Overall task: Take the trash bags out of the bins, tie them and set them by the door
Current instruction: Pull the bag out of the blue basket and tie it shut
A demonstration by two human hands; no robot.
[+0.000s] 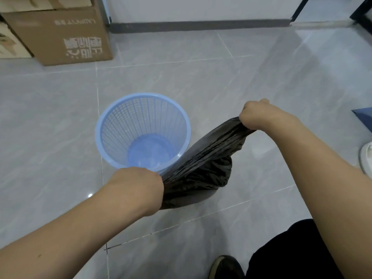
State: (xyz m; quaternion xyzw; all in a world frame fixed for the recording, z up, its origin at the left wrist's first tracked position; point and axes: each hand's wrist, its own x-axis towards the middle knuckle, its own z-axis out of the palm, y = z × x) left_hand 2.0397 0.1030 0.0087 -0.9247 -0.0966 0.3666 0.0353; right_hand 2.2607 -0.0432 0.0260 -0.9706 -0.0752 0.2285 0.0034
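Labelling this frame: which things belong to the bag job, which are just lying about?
Job: black trash bag, gripped by left hand and right hand; blue bin, bag already out.
Lying about: cardboard boxes, white object at right edge.

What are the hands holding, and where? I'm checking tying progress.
Both hold the black trash bag: left hand and right hand each grip one end of its stretched top edge.

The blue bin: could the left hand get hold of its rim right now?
Probably not yet. The left hand sits right beside the blue bin with nothing between, but it grips the black trash bag, as does the right hand.
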